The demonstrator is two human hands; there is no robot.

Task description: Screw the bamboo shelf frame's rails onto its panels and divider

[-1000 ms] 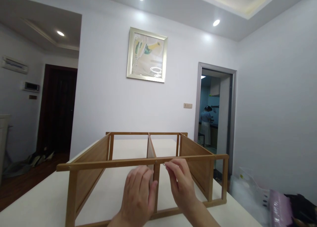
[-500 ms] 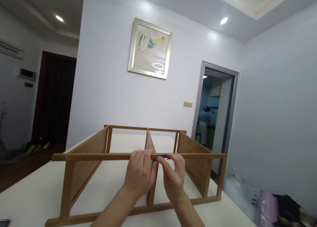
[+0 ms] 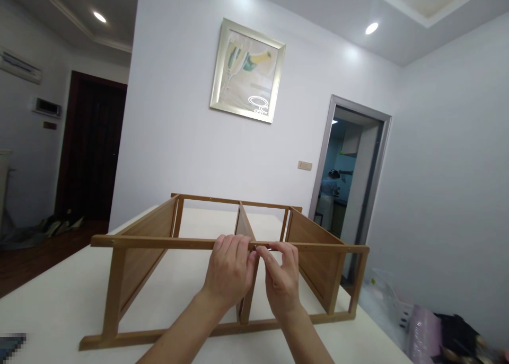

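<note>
A brown wooden shelf rack (image 3: pixel 159 242) lies on its side on a white table. My left hand (image 3: pixel 228 268) is closed over its upper front rail, fingers on top and thumb below, beside the middle shelf (image 3: pixel 245 225). Just right of it, my right hand (image 3: pixel 281 279) pinches a thin shiny metal tool that looks like a hex key (image 3: pixel 272 249), at the joint between rail and middle shelf. The tool is mostly hidden by the fingers, and the screw under its tip is too small to make out.
The white table (image 3: pixel 51 300) carries the rack, with a dark pixelated object (image 3: pixel 11 347) at its near left corner. Right of the table are a white basket (image 3: pixel 397 305) and a purple wrapped bundle (image 3: pixel 423 332). Another person (image 3: pixel 329 192) stands beyond the doorway.
The view has shifted slightly, so the rack sits a little higher and further right. Both hands stay at the same joint, and my right fingers have turned only a little.
</note>
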